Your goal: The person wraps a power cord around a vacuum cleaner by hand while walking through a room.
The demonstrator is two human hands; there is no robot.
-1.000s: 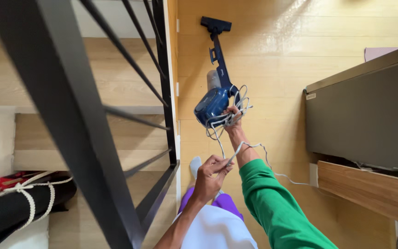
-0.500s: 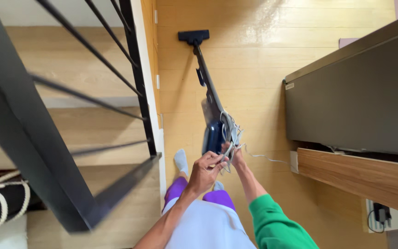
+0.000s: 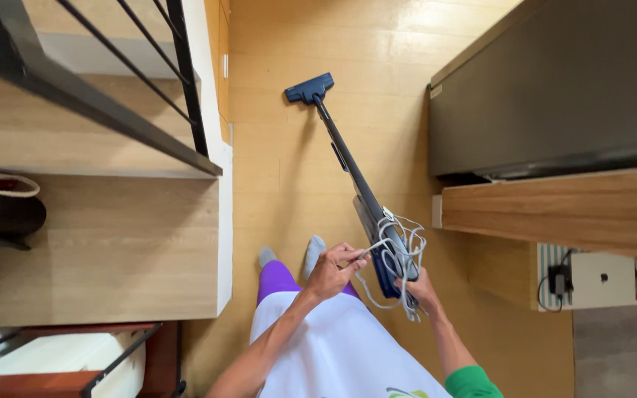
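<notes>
Beside the wooden steps (image 3: 112, 243), seen from the head camera, the right hand (image 3: 420, 289) is closed around the handle of the stick vacuum (image 3: 355, 184), whose head rests on the floor (image 3: 274, 169) well ahead. Loops of white cord (image 3: 399, 258) hang there. The left hand (image 3: 331, 271) pinches a cord strand between curled fingers. Even, snug loops would likely wind best.

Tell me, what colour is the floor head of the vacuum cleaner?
Dark blue; the floor head shows best in the head view.
</notes>
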